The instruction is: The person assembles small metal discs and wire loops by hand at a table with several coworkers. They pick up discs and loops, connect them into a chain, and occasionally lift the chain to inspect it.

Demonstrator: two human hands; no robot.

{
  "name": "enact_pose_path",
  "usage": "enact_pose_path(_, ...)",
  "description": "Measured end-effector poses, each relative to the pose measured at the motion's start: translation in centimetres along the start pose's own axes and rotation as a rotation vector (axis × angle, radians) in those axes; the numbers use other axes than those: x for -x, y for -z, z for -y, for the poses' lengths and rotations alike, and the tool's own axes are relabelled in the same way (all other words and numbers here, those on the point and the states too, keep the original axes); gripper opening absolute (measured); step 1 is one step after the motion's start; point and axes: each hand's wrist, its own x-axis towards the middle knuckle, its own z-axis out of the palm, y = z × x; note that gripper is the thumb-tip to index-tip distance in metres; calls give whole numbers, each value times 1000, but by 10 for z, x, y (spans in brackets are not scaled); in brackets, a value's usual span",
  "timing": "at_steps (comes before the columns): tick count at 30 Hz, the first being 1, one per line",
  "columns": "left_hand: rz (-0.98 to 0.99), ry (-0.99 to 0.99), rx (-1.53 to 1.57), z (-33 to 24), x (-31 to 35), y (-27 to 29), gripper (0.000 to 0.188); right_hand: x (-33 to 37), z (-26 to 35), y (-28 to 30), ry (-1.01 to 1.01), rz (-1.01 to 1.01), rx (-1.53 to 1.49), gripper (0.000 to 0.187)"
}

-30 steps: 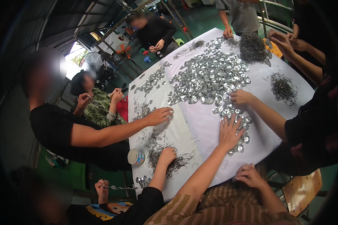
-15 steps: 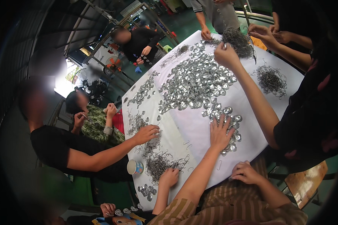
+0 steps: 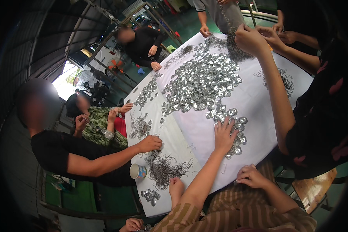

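Note:
My left hand (image 3: 224,135) is stretched over the near end of a trail of shiny round metal discs (image 3: 240,136), its fingers apart and touching them. Close to the table's near edge, my right hand (image 3: 251,177) is curled with thumb and fingers together. A small shiny bit shows at those fingertips, too small to name. One thin wire hook (image 3: 224,168) lies on the white cloth between my hands. The disc trail runs up to a large heap of the same discs (image 3: 201,83) in the middle of the table.
A dark heap of wire hooks (image 3: 166,170) lies left of my forearm, beside a paper cup (image 3: 138,171) and a few discs (image 3: 150,196). More hooks (image 3: 286,83) lie at the right. Co-workers' hands (image 3: 150,144) reach over the white-covered table (image 3: 189,135) from several sides.
My left hand has shifted slightly on the discs; my right hand stays nearly still. A co-worker's arm at the right has moved farther right, and a person at the back now touches the table.

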Motion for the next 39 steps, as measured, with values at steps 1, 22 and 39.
enact_pose_path(1,-43,9,109,5,1,-2,45,-1,2,1,-2,3,6,11)
enact_pose_path(22,-364,514,44,66,93,112,11,-5,17,8,-82,-17,-36,8)
enact_pose_path(39,141,438,-829,169,121,161,12,-7,21,5,-104,-24,-11,8)
